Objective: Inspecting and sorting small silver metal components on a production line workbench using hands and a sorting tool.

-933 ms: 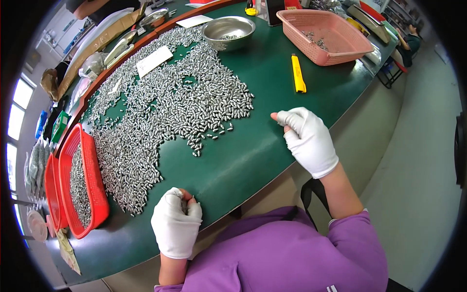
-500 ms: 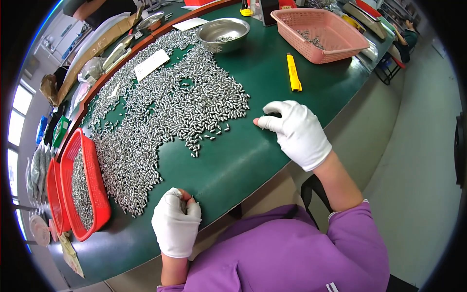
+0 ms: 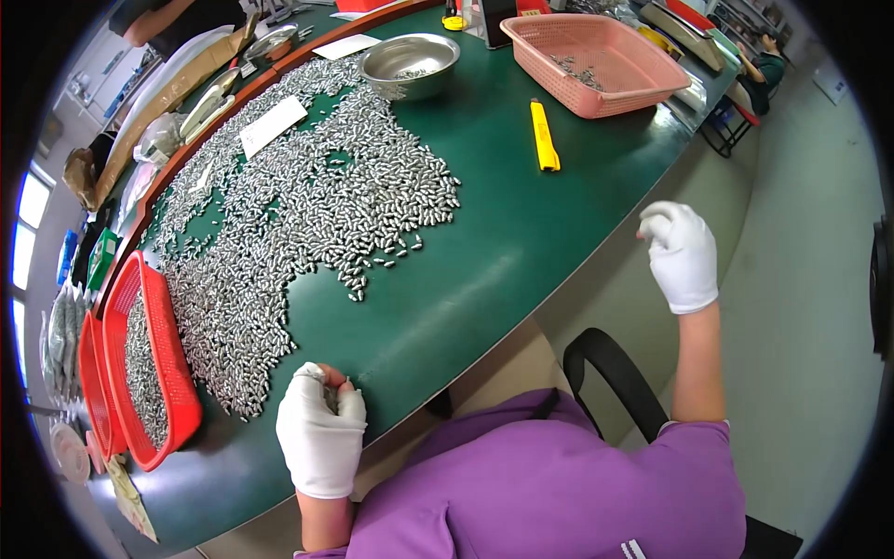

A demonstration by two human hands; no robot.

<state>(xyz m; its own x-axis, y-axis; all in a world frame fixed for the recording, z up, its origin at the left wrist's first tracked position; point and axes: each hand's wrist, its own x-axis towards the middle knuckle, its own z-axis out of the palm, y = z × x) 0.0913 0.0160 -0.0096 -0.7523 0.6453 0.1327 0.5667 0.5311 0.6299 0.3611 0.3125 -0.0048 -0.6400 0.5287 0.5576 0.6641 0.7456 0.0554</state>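
A broad spread of small silvery, spindle-shaped metal parts point(image 3: 307, 205) covers the left and middle of the green table point(image 3: 447, 326). My left hand point(image 3: 321, 433), in a white glove with bare fingertips, rests near the table's front edge and is closed. Greyish metal parts show dimly between its thumb and fingers. Out past the table's right edge, my right hand point(image 3: 683, 261) hangs in the air, gloved too, its fingers curled in. Whatever lies inside those fingers is hidden. The yellow utility knife point(image 3: 545, 136) lies on the table to its upper left.
A steel bowl point(image 3: 408, 67) and a pink basket point(image 3: 596, 70) stand at the back, each with some metal parts inside. At left, a red basket point(image 3: 177, 373) holds many more. White paper point(image 3: 273, 127) lies on the pile. A black chair armrest point(image 3: 615, 368) is beside me.
My right hand has moved right, from above the table to beyond its edge, its fingers curling in more. My left hand stays closed by the front edge. The whole view has shifted slightly.
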